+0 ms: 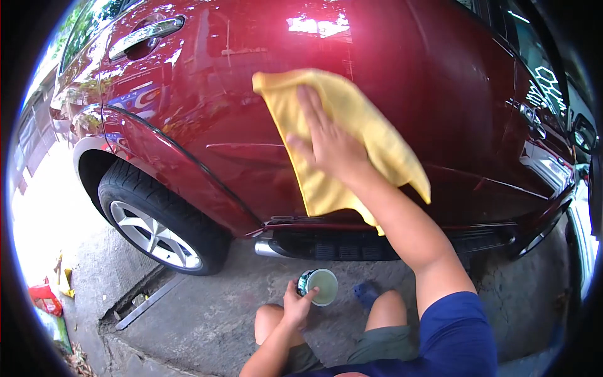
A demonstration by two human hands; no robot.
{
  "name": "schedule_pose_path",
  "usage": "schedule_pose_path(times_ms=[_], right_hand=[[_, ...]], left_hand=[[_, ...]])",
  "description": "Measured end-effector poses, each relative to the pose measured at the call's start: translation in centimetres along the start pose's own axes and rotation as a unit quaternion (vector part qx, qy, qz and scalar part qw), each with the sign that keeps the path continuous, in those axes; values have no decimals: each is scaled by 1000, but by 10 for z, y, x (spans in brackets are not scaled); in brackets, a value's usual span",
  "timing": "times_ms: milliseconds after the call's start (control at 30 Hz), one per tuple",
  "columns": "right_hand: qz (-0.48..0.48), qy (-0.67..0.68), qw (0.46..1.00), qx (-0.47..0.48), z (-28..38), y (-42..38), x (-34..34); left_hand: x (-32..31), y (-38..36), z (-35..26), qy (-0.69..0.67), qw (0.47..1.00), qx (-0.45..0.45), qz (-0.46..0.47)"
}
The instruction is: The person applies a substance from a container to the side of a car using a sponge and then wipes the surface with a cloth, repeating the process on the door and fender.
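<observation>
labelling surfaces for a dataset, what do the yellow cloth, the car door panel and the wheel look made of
Yellow cloth: soft, matte fabric, likely microfibre; it drapes and folds under the right hand.
Car door panel: glossy dark-red painted body panel, probably metal; it shows sharp mirror-like reflections.
Wheel: silver spoked rim, seemingly alloy, inside a matte black rubber tyre.

Outdoors on my feed, hard daylight, blown out at left. Glossy dark red car body (402, 81) fills the upper frame, chrome door handle (146, 36) top left. Black tyre on silver alloy wheel (154, 234) lower left. Grey cracked concrete ground (213, 314) below, red and yellow litter (51, 292) at its left edge.
</observation>
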State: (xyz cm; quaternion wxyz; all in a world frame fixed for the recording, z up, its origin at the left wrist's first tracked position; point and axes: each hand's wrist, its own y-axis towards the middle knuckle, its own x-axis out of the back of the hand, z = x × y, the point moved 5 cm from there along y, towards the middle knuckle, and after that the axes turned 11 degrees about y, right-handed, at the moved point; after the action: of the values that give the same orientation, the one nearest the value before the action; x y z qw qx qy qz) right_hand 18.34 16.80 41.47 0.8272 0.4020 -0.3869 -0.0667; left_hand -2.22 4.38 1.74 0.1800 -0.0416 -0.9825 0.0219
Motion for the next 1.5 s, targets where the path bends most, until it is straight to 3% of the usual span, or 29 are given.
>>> schedule_pose_path(times_ms=[33, 133, 167, 200, 267, 300, 333, 367, 467, 500, 567, 633, 667, 700, 733, 833, 900, 933, 1033, 1067, 1100, 1200, 1233, 1300, 1333, 1400, 1433, 1467, 1500], right_hand=[[-120, -234, 956, 132, -20, -9, -25], [-103, -165, 970, 146, -14, 25, -12], [-94, 74, 988, 102, -13, 46, 3], [-212, -184, 936, 213, 15, 70, 36], [-202, -61, 959, 188, 24, 139, 80], [-264, -149, 929, 211, 12, 181, 95], [-216, -174, 948, 155, 60, 177, 130], [-287, -265, 902, 185, 61, 189, 138], [-243, -299, 920, 75, 70, 167, 136], [-243, -317, 912, 96, 68, 146, 126], [-337, -410, 828, 180, 48, 98, 89], [-325, -389, 848, 154, 36, 44, 48], [-275, -361, 885, 105, 22, 21, 20], [-118, -175, 977, 6, -1, 7, -5], [-153, -211, 962, 80, -16, -1, -25], [-163, -132, 971, 117, -14, 11, -20], [-177, -92, 970, 141, 1, 40, 10], [-244, -196, 926, 210, 16, 56, 31], [-291, -121, 930, 188, 41, 113, 90], [-216, -69, 957, 181, 50, 134, 113], [-267, -114, 938, 190, 49, 150, 128], [-184, -31, 976, 112, 68, 118, 183], [-134, -74, 988, 24, 60, 125, 196], [-122, -60, 990, -24, 57, 86, 233], [-114, -52, 991, -48, 47, 65, 249], [-240, -159, 958, -4, 3, 47, 281], [-251, -126, 957, -69, -8, 33, 305], [-355, -255, 899, 36, -49, 16, 333], [-279, -321, 903, -62, -140, 6, 397]], left_hand=[[1, -3, -5, 13, 1000, 4, 9], [-4, -3, -4, 13, 1000, 10, 16], [-4, -4, -3, 12, 1000, 1, 16], [-4, -1, -4, 11, 1000, -8, 16], [-1, 3, -5, 11, 1000, -7, 1], [0, 4, -6, 13, 1000, -4, -5], [2, 4, -5, 15, 1000, -2, -10], [6, 7, -3, 48, 999, -6, -20], [11, 8, -6, -17, 999, 6, -30], [13, 6, -12, -16, 999, 5, -37], [10, 9, 3, -25, 999, -4, -28], [5, 3, -2, -45, 999, 2, -19], [3, -2, -8, -38, 999, 8, -16], [1, -5, -13, -30, 999, 14, -12], [0, -7, -16, -22, 1000, 17, -10], [-12, -4, 0, 9, 1000, -6, 1], [-17, -6, 7, 7, 1000, -18, 5], [-21, -6, 8, 7, 1000, -25, 11], [-20, -16, -17, -15, 1000, -6, 15], [-21, -17, -30, -26, 1000, 2, 15], [-25, -12, -23, -18, 1000, -4, 9], [-33, 4, 10, 4, 999, -39, -6], [-34, 5, 15, -2, 1000, -27, -14], [-31, 7, 16, -1, 1000, -21, -16], [-28, 6, 17, 0, 1000, -16, -19], [-21, 10, 22, 43, 999, -3, -15], [-17, 11, 18, 61, 998, -1, -13], [-13, 12, 14, 77, 997, -2, -9], [-9, 12, 10, 89, 996, -3, -16]])
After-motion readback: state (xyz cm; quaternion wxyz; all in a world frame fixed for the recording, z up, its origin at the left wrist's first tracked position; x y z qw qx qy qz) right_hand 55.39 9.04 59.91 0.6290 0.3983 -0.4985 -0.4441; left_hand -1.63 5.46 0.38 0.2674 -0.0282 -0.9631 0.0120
